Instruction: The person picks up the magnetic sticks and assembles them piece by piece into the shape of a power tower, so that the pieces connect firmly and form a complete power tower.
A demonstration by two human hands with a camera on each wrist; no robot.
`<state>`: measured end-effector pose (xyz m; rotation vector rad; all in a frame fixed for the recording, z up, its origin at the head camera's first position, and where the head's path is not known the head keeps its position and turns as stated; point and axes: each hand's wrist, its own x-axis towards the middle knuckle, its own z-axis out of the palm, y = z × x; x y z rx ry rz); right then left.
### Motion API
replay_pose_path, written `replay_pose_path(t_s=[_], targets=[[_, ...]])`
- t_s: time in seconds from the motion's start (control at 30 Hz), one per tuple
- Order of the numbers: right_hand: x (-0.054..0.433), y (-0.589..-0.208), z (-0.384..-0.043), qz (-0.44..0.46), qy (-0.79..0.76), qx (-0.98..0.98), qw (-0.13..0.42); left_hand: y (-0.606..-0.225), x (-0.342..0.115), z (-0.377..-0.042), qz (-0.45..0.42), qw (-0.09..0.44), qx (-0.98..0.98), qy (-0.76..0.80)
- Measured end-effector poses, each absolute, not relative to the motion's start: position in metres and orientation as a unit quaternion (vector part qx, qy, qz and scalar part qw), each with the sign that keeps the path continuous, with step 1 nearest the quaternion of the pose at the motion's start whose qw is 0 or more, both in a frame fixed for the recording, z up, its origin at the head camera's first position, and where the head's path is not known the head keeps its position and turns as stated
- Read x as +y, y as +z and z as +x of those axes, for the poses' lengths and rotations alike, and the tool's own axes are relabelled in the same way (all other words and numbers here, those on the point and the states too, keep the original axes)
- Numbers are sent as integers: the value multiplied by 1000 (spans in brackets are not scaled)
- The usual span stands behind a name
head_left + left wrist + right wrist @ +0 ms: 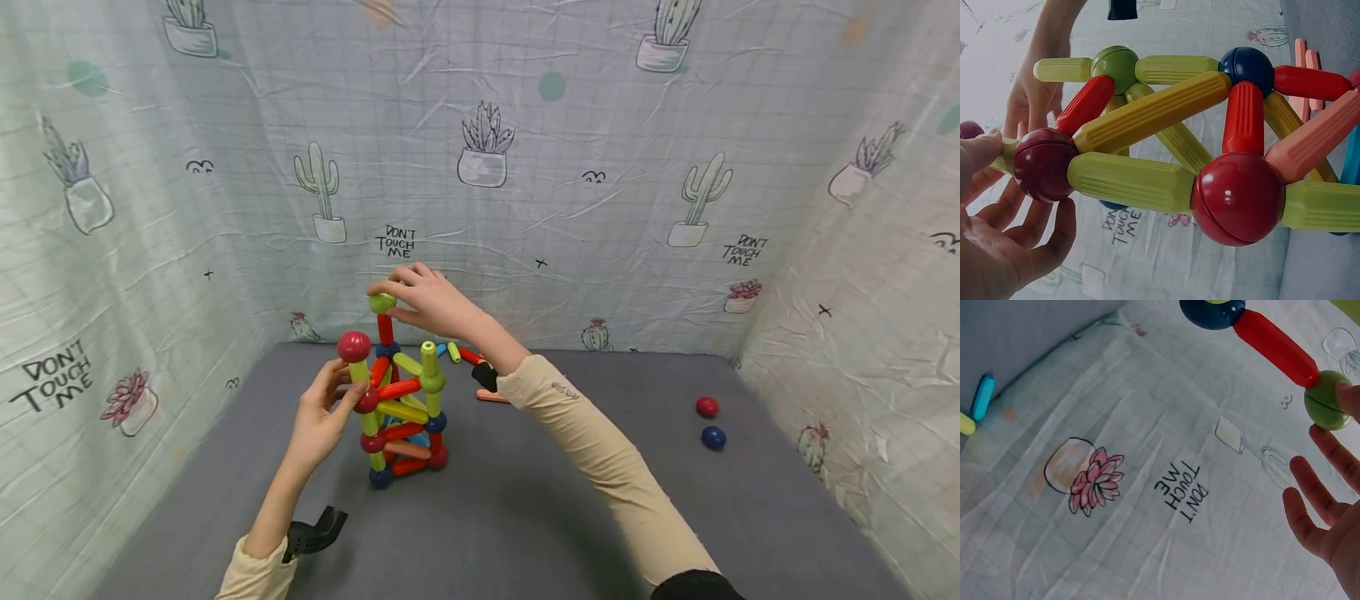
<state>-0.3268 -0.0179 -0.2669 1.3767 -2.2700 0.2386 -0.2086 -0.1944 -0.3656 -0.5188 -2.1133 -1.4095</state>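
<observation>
A tower of magnetic rods and balls (372, 442) stands upright on the grey table, left of the middle. My left hand (318, 421) steadies its near left corner, thumb and fingers round the upper yellow-green rod (1004, 156) beside a red ball (1044, 165). Another red ball (354, 346) tops that rod. At the back corner, my right hand (438, 304) pinches a green ball (1325, 403) between thumb and fingers. This ball sits on an upright red rod (1275, 347), which rises from a blue ball (1213, 312). A yellow-green rod (429, 356) stands bare-topped on the right corner.
Behind the tower lie loose rods, among them a yellow-green one (453, 352), a red one (471, 356) and an orange one (492, 396). A red ball (707, 407) and a blue ball (713, 437) rest at the right. Printed curtains (555, 217) hang behind the table.
</observation>
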Motion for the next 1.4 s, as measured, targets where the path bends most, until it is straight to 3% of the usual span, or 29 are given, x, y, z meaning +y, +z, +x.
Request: replay_pose_path(t_s=[0.17,0.33,0.57,0.8,1.07,1.23,1.4], targets=[[6,-280,-331,482,151,-818,275,-372,-197,-214,-187,267,-786,-525],[66,-318,-338,417,135,-833,338,-378,-201,-219,-190,269,-786,-523],[180,-389,-325,319,59,-888,326,-376,-204,-219,-194,286,-777,-527],[292,-434,-304,201,19,-929,309,-376,-204,-218,-180,279,-787,-520],[366,-457,-269,133,-22,-968,213,-380,-203,-221,-194,266,-788,-520],[381,-460,-256,103,-65,-985,118,-381,-204,-221,-191,264,-787,-524],[383,-463,-258,87,-65,-991,76,-375,-201,-216,-184,259,-793,-520]])
